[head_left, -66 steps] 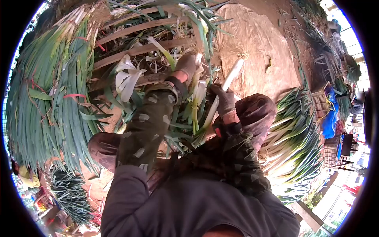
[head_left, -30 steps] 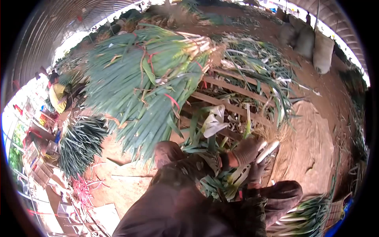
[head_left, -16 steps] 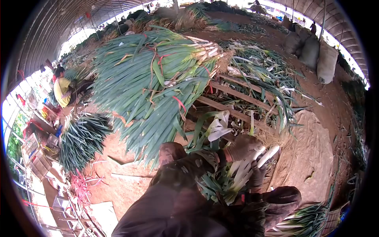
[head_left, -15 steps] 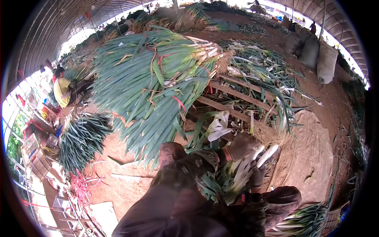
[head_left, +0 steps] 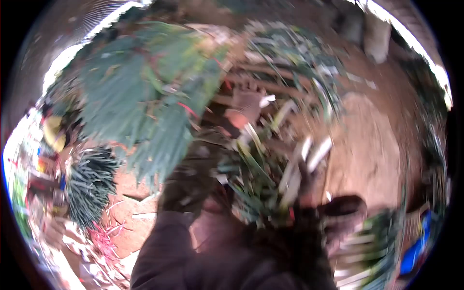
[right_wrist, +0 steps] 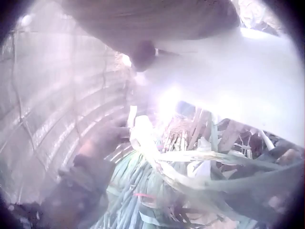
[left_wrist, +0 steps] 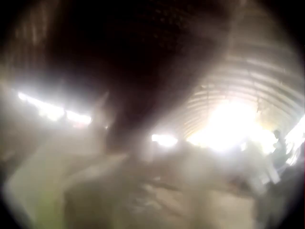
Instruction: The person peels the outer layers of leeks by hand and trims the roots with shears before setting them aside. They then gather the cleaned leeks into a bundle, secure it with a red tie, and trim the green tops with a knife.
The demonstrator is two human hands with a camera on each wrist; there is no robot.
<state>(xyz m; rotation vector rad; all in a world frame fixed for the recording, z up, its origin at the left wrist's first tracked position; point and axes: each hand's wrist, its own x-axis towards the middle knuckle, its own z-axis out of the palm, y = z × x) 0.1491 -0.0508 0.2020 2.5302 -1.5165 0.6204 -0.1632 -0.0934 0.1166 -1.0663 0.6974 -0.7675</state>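
My right gloved hand (head_left: 304, 180) grips a leek whose white stem (head_left: 319, 153) points up and right; that stem looms large and overexposed in the right wrist view, under the dark fingers (right_wrist: 152, 21). Beside it lies another pale stem or sheath (head_left: 293, 175). Out to the left, over the slatted wood, is my left gloved hand (head_left: 247, 101), holding a pale leek leaf (head_left: 267, 100). In the right wrist view this leaf (right_wrist: 147, 136) trails from the left hand down toward the right. Motion blur softens the left hand's fingers, and the left wrist view is mostly dark and smeared.
A large tied heap of green leeks (head_left: 140, 92) lies at the left front, beside wooden slats (head_left: 270, 72) strewn with leaves. A brown sheet (head_left: 365, 145) covers the ground on the right. Whitish leeks (head_left: 365, 251) lie by the right knee, and a smaller bundle (head_left: 91, 186) stands far left.
My left hand has moved from beside the leek's stem away to the upper left, drawing a leaf with it. The right hand keeps its grip on the leek. The head view has shifted.
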